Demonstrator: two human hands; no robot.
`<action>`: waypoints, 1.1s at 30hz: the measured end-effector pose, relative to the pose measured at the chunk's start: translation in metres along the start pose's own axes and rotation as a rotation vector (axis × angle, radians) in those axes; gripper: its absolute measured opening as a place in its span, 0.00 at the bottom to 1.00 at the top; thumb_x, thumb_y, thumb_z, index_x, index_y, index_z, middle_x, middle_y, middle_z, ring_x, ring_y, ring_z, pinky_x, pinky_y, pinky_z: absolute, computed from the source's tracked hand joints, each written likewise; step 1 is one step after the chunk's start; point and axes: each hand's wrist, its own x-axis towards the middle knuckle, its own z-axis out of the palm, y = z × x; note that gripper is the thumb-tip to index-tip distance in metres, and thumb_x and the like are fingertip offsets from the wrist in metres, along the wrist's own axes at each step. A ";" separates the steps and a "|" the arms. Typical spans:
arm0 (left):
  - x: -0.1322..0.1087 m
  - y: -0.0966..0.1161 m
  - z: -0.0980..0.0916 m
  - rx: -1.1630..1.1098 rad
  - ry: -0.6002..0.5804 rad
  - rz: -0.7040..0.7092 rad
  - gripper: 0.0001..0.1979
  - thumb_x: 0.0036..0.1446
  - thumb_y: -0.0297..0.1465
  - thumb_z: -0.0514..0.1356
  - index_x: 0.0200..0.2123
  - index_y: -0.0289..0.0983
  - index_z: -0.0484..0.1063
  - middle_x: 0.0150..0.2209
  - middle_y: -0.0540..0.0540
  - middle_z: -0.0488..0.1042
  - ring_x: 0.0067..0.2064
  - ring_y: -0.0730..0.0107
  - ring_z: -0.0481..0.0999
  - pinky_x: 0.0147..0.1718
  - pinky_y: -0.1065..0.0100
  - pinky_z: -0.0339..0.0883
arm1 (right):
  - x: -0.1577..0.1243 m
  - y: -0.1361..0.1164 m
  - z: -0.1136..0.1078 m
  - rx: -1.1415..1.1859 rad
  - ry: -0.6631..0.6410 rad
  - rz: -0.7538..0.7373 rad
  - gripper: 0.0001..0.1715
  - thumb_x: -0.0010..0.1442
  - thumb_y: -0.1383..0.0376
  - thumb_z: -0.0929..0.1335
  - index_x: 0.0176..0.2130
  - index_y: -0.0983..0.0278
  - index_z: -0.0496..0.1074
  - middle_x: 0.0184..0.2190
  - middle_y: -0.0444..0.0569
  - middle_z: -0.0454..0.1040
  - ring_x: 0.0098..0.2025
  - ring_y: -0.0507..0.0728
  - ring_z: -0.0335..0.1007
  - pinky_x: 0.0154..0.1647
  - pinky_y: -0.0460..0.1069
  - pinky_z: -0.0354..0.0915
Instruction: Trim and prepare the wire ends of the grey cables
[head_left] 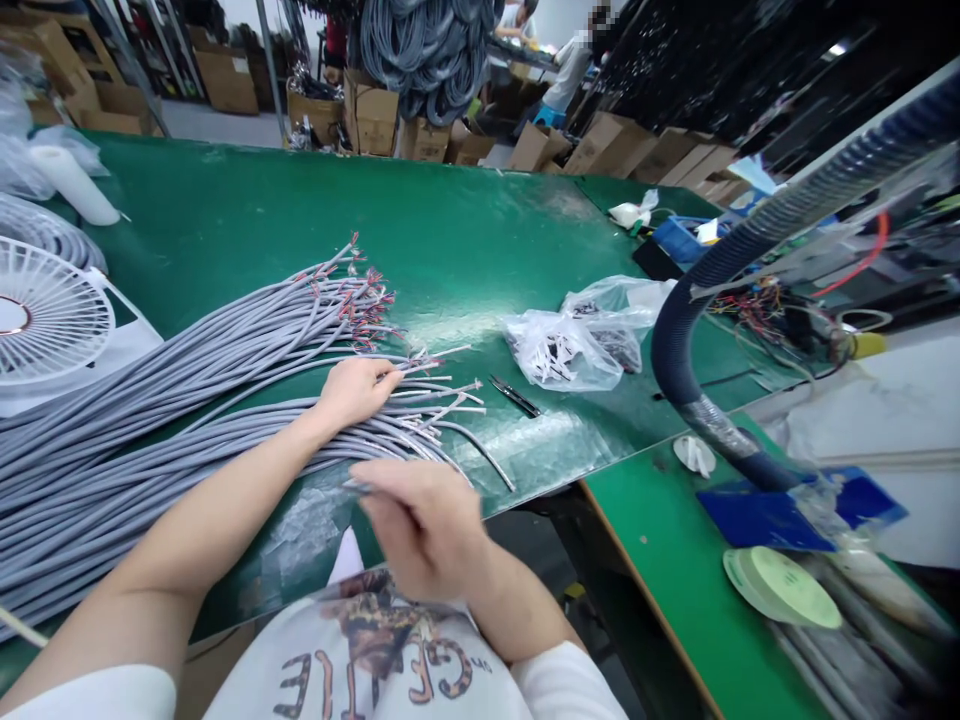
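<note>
My left hand (360, 391) reaches over the near bundle of grey cables (247, 435), thumb and fingers closed on a grey cable near its stripped end. Closer to my body, my right hand (427, 525) is curled shut and smeared by motion; a small greyish bit shows at its fingertips, too blurred to name. Behind the left hand lies a second grey cable bundle (255, 325), its ends fanned into red and white wires (367, 305). Black thread snips (515, 396) rest on the green table to the right of the cable ends.
Clear plastic bags (559, 350) of small white and dark parts sit beyond the snips. A white fan (52, 315) stands at the left. A dark flexible hose (675, 340) arches down on the right to a blue plate (802, 508). Cardboard boxes (375, 118) line the far side.
</note>
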 end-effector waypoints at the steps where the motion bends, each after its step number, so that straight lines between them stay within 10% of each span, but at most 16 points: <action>1: 0.001 -0.001 -0.001 -0.065 -0.012 -0.012 0.19 0.57 0.40 0.51 0.28 0.34 0.77 0.24 0.47 0.74 0.27 0.70 0.67 0.28 0.70 0.54 | 0.002 -0.002 -0.005 -0.022 0.051 0.053 0.16 0.62 0.71 0.62 0.50 0.61 0.67 0.40 0.48 0.77 0.41 0.53 0.74 0.42 0.46 0.68; 10: 0.003 -0.003 -0.014 -0.670 -0.192 -0.121 0.21 0.53 0.46 0.56 0.28 0.31 0.73 0.14 0.58 0.49 0.18 0.80 0.46 0.20 0.72 0.39 | -0.015 0.086 0.000 -0.092 0.003 0.506 0.15 0.63 0.65 0.60 0.46 0.63 0.72 0.32 0.48 0.75 0.36 0.55 0.73 0.37 0.48 0.67; 33: 0.004 0.000 -0.015 -0.776 -0.250 -0.147 0.21 0.52 0.46 0.58 0.28 0.32 0.71 0.13 0.58 0.48 0.17 0.81 0.44 0.19 0.71 0.36 | -0.013 0.105 0.014 -0.016 0.115 0.519 0.15 0.62 0.64 0.61 0.46 0.63 0.72 0.34 0.49 0.75 0.39 0.56 0.72 0.38 0.49 0.67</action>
